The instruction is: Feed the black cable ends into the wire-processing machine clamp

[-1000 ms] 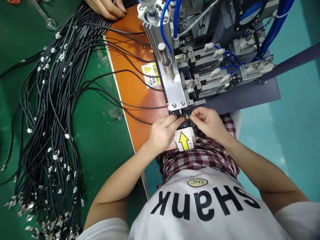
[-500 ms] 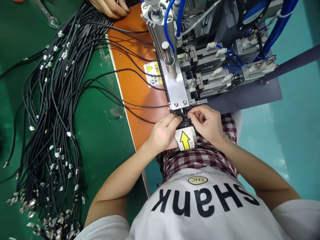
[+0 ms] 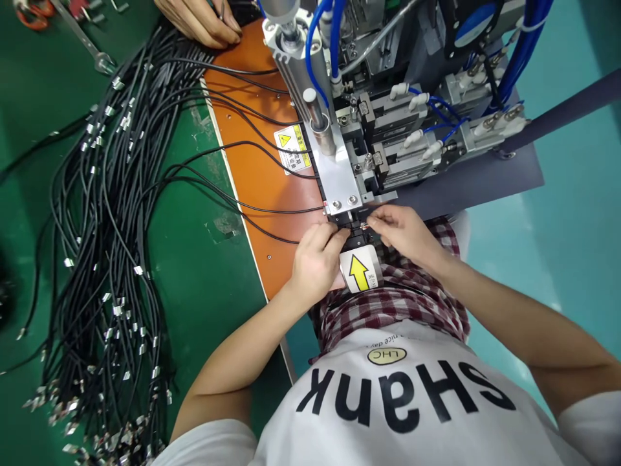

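Left hand [image 3: 317, 259]: over fixture [image 3: 358, 240], likely steadying cable [image 3: 285, 240]; pinch unclear
Right hand [image 3: 402, 234]: pinching wire end [image 3: 364, 226], likely keeping it straight

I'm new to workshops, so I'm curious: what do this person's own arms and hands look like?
The left hand and right hand wear no gloves, and the forearms are bare below short white sleeves. No watch or bracelet shows.

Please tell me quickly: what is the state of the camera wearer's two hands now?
Left hand: bent at the black block; grip cannot be told.
Right hand: closed, pinching a small cable end.
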A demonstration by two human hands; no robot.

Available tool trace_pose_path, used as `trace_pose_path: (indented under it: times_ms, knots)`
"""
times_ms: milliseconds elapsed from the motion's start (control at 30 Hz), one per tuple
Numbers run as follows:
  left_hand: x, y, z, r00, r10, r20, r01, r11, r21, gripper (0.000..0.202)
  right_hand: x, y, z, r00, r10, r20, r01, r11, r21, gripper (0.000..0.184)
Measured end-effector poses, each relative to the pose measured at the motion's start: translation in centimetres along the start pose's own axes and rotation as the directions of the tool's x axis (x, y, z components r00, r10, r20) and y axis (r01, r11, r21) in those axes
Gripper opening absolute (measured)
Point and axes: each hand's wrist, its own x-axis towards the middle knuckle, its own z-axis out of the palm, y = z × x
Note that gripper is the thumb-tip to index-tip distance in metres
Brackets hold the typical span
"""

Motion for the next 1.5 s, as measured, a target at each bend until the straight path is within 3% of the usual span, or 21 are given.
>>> trace_pose_path:
  times_ms: [100,200,267,367,467,667,800,1067,1333,1500]
  knots:
    - [0.0,-0.1,0.1,1.000,-0.015,0.018,0.016,0.996,-0.090,0.022,-1.8,0.3,-0.1,0.942,-0.315,-0.115,0.269,0.915,-0.301,0.022]
    - [0.1,-0.2,-0.1,0.998,-0.050,0.025,0.052,0.994,-0.094,0.020,-2.8,1.1,-0.1,0.890,-0.434,-0.136,0.340,0.834,-0.434,0.025]
    - [-0.1,-0.2,-0.7,0.997,-0.070,0.037,0.074,0.992,-0.101,0.019,-2.7,1.4,-0.3,0.919,-0.362,-0.154,0.291,0.889,-0.354,0.024]
    - [-1.3,-0.1,-1.7,0.994,-0.084,0.068,0.089,0.992,-0.090,0.023,-1.7,1.4,-0.6,0.984,-0.143,-0.106,0.135,0.988,-0.074,0.027]
    - [-3.3,-0.1,-2.4,0.993,-0.089,0.072,0.091,0.996,-0.024,0.039,-0.8,1.1,-0.5,0.999,-0.018,-0.047,0.023,0.994,0.105,0.032]
    - [-5.4,-0.1,-2.3,0.990,-0.102,0.096,0.099,0.994,0.042,0.057,-0.2,1.3,0.2,0.998,0.057,0.000,-0.055,0.971,0.231,0.033]
    - [-5.3,0.0,-2.1,0.985,-0.128,0.115,0.122,0.991,0.063,0.056,0.1,1.3,0.3,0.999,0.052,0.000,-0.050,0.973,0.226,0.029]
    - [-5.2,0.2,-2.1,0.977,-0.166,0.133,0.154,0.983,0.099,0.052,0.1,0.3,0.3,0.998,-0.042,-0.052,0.038,0.996,-0.078,0.019]
    - [-5.0,0.4,-2.1,0.979,-0.169,0.111,0.158,0.982,0.100,0.051,0.2,0.9,-0.2,0.998,0.059,0.018,-0.061,0.984,0.170,0.026]
    - [-5.0,0.4,-2.1,0.980,-0.167,0.105,0.158,0.983,0.095,0.052,-0.5,1.3,-0.7,0.999,0.029,-0.036,-0.024,0.990,0.141,0.031]
